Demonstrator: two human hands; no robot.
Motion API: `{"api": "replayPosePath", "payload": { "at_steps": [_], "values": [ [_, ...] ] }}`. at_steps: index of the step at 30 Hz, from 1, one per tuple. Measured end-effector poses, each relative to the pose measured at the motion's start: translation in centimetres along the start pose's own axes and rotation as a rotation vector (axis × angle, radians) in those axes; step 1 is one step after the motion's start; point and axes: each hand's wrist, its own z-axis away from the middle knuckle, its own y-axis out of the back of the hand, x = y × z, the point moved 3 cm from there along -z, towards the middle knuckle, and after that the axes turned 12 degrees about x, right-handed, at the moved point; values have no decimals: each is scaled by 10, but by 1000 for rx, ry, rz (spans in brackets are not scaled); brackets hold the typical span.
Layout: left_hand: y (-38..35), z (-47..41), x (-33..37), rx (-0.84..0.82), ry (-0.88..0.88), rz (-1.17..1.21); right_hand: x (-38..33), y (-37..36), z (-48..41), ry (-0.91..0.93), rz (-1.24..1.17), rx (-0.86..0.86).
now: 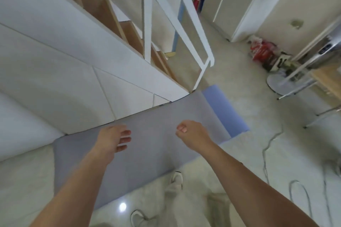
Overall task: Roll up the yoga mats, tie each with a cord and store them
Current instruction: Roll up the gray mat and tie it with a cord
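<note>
Bare forearms [77, 180], pale loose trousers [217, 206], white shoes [176, 178] with dark trim.

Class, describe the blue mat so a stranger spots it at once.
Start at the white staircase; a grey mat lies flat along its base. Beside that mat's far end, near the railing, shows the blue mat. Unlike its grey neighbour, it is bright blue.

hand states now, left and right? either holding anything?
Left hand: open, fingers relaxed, holding nothing, over the grey mat.
Right hand: closed, fingers curled in, nothing visible in it.
</note>
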Motion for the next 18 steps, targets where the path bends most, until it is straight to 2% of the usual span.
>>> {"api": "replayPosePath", "payload": {
  "at_steps": [3, 10, 14, 18],
  "values": [
    [-42, 10, 9, -52, -38, -13, 32, 22, 2, -67, -59, 40],
    [-140, 19, 30, -65, -60, -12, 100, 61, -35, -81, -105, 64],
    [-205, 9, 33, -40, -52, -13, 153, 71, -88, -76, -92, 3],
    [-303, -17, 30, 51, -10, -35, 234, 71, -178, -88, -92, -101]
  ]
}}
